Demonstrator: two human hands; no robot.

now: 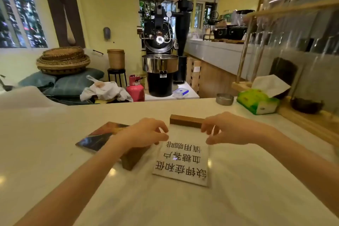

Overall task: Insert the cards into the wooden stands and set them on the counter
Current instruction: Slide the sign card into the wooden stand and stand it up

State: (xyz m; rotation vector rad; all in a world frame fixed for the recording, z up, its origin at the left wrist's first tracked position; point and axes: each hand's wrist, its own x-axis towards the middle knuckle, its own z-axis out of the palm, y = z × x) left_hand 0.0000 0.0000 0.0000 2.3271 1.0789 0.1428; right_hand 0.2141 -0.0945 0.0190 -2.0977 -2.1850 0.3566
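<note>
Fingers of left hand (146, 132) and right hand (220, 130) pinch white card (183, 159)'s far edge; keep it square to wooden stand (185, 120) mid-counter (55, 134).

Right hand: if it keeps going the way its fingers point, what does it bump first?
Probably the right hand meets the wooden stand, whose end sits right at its fingertips; they may already touch, depth is unclear.
</note>
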